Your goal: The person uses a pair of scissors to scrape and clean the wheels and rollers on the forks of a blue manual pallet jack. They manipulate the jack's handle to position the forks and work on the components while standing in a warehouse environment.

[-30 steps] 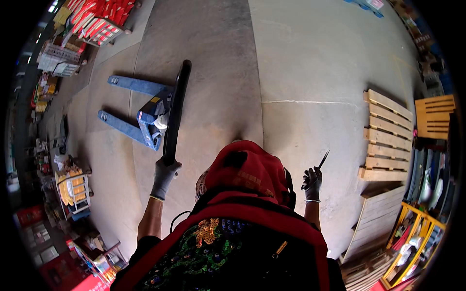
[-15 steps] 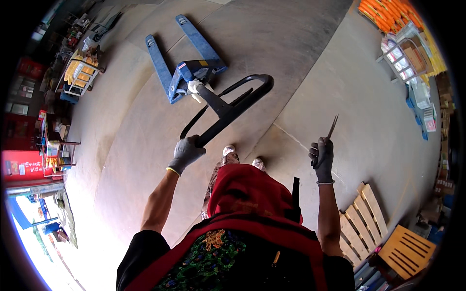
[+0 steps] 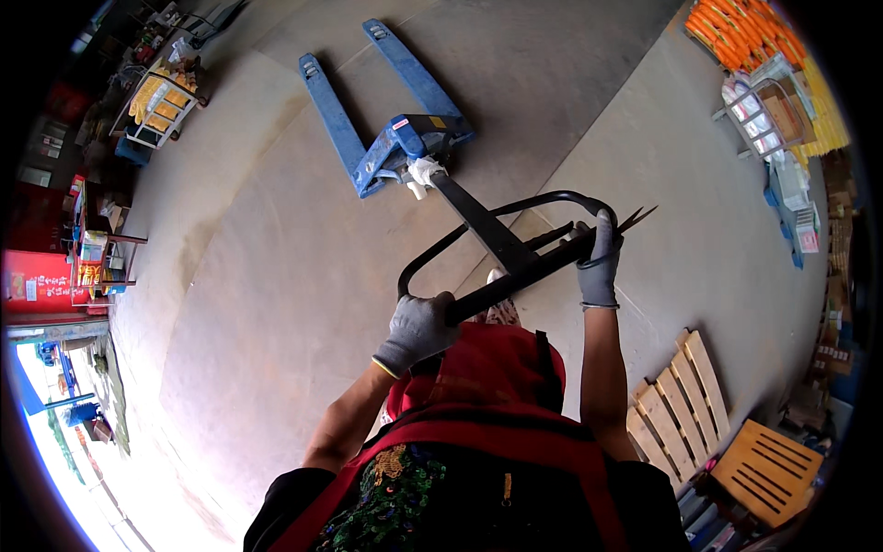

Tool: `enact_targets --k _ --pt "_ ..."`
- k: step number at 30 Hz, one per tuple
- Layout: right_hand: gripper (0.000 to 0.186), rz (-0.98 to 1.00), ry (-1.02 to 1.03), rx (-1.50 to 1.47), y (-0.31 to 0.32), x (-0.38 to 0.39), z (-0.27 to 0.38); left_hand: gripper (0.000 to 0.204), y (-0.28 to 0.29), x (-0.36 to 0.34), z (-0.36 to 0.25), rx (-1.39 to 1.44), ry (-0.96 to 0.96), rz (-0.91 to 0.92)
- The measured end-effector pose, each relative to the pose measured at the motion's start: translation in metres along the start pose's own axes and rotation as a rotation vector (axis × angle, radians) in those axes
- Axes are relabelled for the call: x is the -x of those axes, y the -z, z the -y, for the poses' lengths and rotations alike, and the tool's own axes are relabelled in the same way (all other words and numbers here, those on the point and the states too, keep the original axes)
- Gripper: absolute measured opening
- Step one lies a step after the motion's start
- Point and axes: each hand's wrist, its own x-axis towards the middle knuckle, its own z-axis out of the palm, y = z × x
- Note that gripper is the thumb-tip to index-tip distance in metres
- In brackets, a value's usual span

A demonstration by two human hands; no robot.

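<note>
Currently, my gloved left hand [image 3: 420,328] has its fingers closed around the near left end of the black loop handle [image 3: 501,288], and my gloved right hand [image 3: 601,263] grips its right end, a dark pointed tool [image 3: 634,220] jutting past the fingers. Beyond stands the blue pallet jack [image 3: 391,162], forks [image 3: 333,118] pointing far left

Grey gloves [image 3: 420,329], short black sleeves [image 3: 287,504]
</note>
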Motion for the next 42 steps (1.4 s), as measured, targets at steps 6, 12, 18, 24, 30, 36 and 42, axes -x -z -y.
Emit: enact_targets --k 6,12,18,24,30,36,42 --pt "0.027 -0.064 0.081 -0.109 0.074 0.061 -0.005 0.015 -0.045 0.079 -0.031 0.03 -0.088 -0.017" --pt "0.023 -0.14 0.106 -0.168 0.056 0.145 0.017 0.017 -0.014 0.136 -0.026 0.052 -0.133 0.03" --pt "0.04 -0.126 0.234 -0.16 0.187 0.171 0.004 0.014 -0.11 0.198 -0.093 0.003 -0.132 -0.013" --pt "0.049 -0.139 0.368 -0.26 0.247 0.229 0.016 0.013 -0.172 0.28 -0.135 -0.023 -0.074 0.008" --pt "0.063 -0.131 0.385 -0.278 0.34 0.266 0.026 0.014 -0.246 0.345 -0.199 0.009 -0.02 0.0" --pt "0.067 0.057 0.332 -0.454 0.359 0.274 0.08 0.017 -0.257 0.374 -0.274 0.164 0.103 0.008" --pt "0.067 0.24 0.116 -0.315 0.382 0.262 0.155 0.029 -0.267 0.381 -0.349 0.286 0.166 0.15"
